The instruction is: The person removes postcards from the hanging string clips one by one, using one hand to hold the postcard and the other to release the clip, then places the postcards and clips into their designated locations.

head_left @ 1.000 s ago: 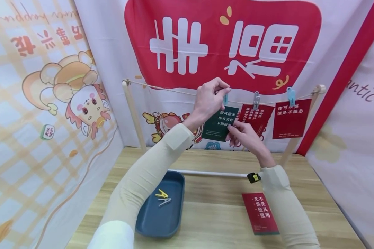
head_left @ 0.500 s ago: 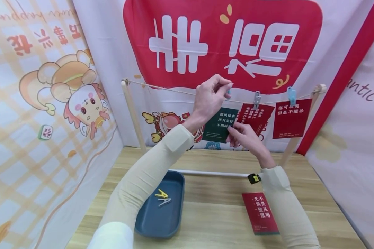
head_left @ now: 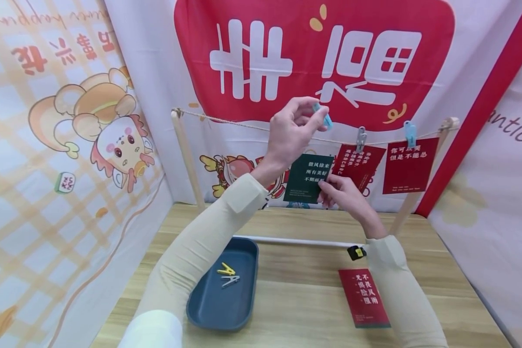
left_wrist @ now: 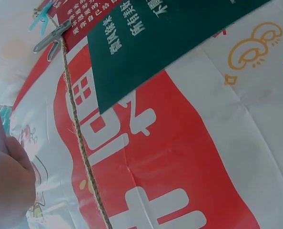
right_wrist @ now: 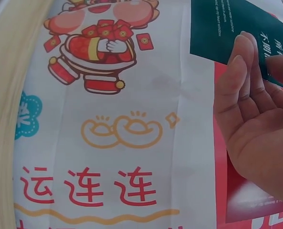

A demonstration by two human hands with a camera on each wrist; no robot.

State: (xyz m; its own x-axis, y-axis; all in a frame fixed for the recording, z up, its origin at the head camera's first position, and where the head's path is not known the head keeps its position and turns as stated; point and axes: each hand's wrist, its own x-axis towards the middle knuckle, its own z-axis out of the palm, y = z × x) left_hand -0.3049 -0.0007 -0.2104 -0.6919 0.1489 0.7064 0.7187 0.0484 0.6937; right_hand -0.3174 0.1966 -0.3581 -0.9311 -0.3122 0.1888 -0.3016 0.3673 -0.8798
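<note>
Left post (head_left: 184, 159) carries one end of the cord (head_left: 239, 124). Near left, on the table (head_left: 300, 309), a blue tray (head_left: 219, 325) holds a yellow clip (head_left: 227, 268) and a silver clip (head_left: 230, 282), side by side.

Left hand (head_left: 289, 133): raised above the cord near mid-span. Thumb and fingers pinched together on a light-blue clip (head_left: 324, 117), which is off both cord and card. Whether its jaws are spread, cannot tell. Possible fault: clip twists or springs away, the cause being a small fingertip hold.

Green card (head_left: 302, 191): just below the cord, no clip on it. Judged risk: a clip closing on cord alone or card alone, caused by the gap between the card's top edge and the cord.

Right hand (head_left: 341, 193): thumb and fingers clamped on the card's lower right edge. One-sided hold; card could swing or tilt, and would likely drop if this grip loosened early.

Just right, a grey clip (head_left: 361, 139) holds a red card (head_left: 358, 166) on the cord, slightly tilted; a knock from the right hand could skew it. Near right, a loose card (head_left: 364, 298) lies on the table.

Far right: end card (head_left: 411, 169) hangs beside the right post (head_left: 402, 212).
</note>
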